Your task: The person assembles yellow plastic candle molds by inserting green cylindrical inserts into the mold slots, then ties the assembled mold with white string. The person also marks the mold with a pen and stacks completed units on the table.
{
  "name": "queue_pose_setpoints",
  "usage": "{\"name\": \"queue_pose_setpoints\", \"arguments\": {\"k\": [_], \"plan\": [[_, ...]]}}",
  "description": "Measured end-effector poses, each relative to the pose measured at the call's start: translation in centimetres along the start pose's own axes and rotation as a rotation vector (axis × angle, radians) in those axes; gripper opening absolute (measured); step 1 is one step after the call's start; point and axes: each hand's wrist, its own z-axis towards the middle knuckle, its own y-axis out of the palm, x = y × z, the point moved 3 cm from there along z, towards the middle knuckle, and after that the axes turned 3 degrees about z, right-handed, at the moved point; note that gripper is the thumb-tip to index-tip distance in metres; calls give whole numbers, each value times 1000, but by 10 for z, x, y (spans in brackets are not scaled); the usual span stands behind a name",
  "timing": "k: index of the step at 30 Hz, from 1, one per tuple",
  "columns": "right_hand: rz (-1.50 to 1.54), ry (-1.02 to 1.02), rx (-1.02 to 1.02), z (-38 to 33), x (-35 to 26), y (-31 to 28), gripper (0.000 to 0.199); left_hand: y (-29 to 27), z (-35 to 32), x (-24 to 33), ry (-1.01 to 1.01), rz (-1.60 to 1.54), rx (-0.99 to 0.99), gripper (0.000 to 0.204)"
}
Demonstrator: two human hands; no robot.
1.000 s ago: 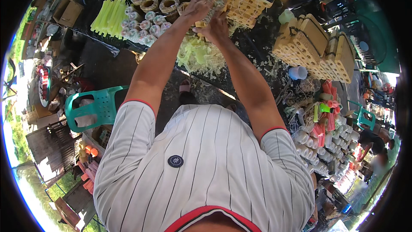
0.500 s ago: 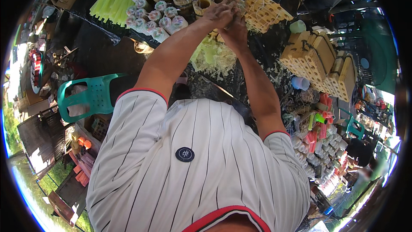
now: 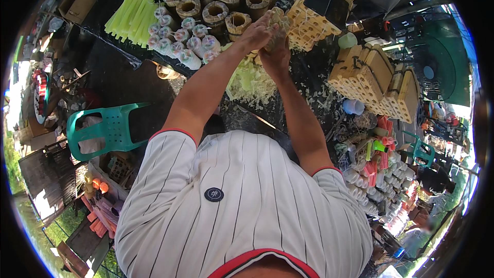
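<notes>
My two hands are together at the far side of the work surface, on a rough, brownish cylinder (image 3: pixel 278 22) held upright or nearly so. My right hand (image 3: pixel 276 56) grips its lower part. My left hand (image 3: pixel 259 34) presses its fingers against the cylinder's left side. The cylinder's underside is hidden by my hands. Just left of it stands a thick-walled hollow tube (image 3: pixel 238 19), one of several grouped there. Below my hands lies a heap of pale yellow-green shavings (image 3: pixel 252 83).
Bundled plastic-wrapped rolls (image 3: pixel 181 35) and yellow-green sticks (image 3: pixel 131 18) lie to the left. Perforated tan blocks (image 3: pixel 312 15) stand close on the right, with more stacked blocks (image 3: pixel 357 74) farther right. A white cup (image 3: pixel 353 106) sits near those. A green plastic chair (image 3: pixel 105 128) stands at left.
My hands have moved slightly down in the picture and the cylinder between them shows more. My left hand is now at its side rather than over its top.
</notes>
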Motion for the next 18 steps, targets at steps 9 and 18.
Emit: {"name": "queue_pose_setpoints", "arguments": {"k": [9, 18], "plan": [[125, 121, 118, -16, -4, -9, 104, 34, -72, -99, -439, -535, 157, 62], [162, 279, 127, -12, -5, -11, 102, 57, -30, -119, -791, -1317, 90, 44]]}}
